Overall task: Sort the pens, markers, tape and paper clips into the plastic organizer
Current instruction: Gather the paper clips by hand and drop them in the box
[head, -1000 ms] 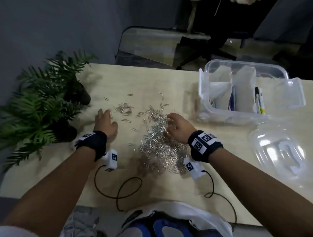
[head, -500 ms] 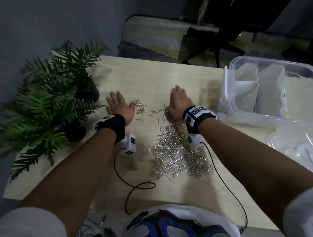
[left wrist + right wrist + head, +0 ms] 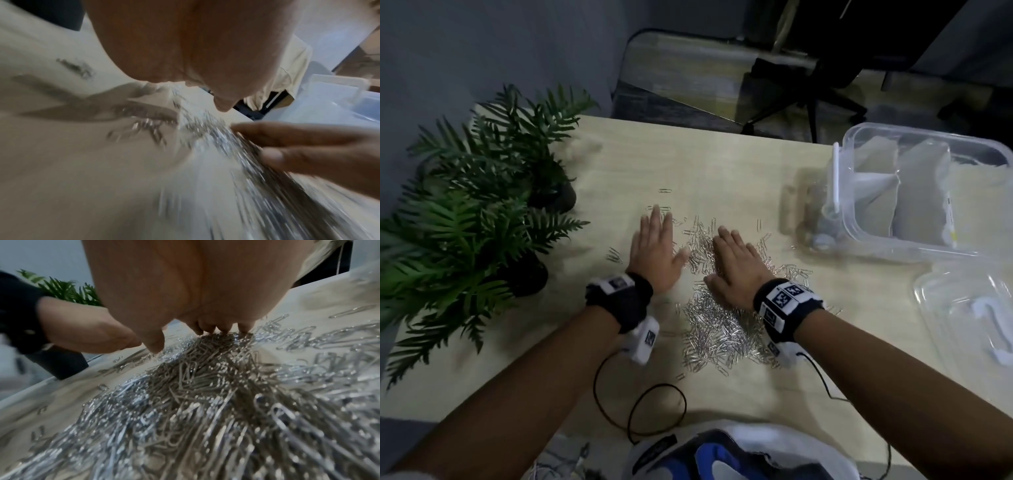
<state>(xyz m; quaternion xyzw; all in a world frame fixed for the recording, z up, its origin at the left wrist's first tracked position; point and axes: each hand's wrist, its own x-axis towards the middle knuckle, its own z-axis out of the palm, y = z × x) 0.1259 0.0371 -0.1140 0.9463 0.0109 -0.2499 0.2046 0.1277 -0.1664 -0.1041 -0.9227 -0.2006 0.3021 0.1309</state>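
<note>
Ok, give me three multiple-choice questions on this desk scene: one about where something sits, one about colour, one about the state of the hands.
1. Where is the plastic organizer relative to the paper clips?
A. far right
B. far left
C. on top of them

2. What colour are the paper clips?
A. red
B. silver
C. green

3. How do the left hand and right hand lie?
A. both fists
B. flat, fingers spread over the clips
C. gripping pens

Answers: 1 A, it stands at the table's right edge; 2 B, they glint metallic; 3 B, both palms face down.
</note>
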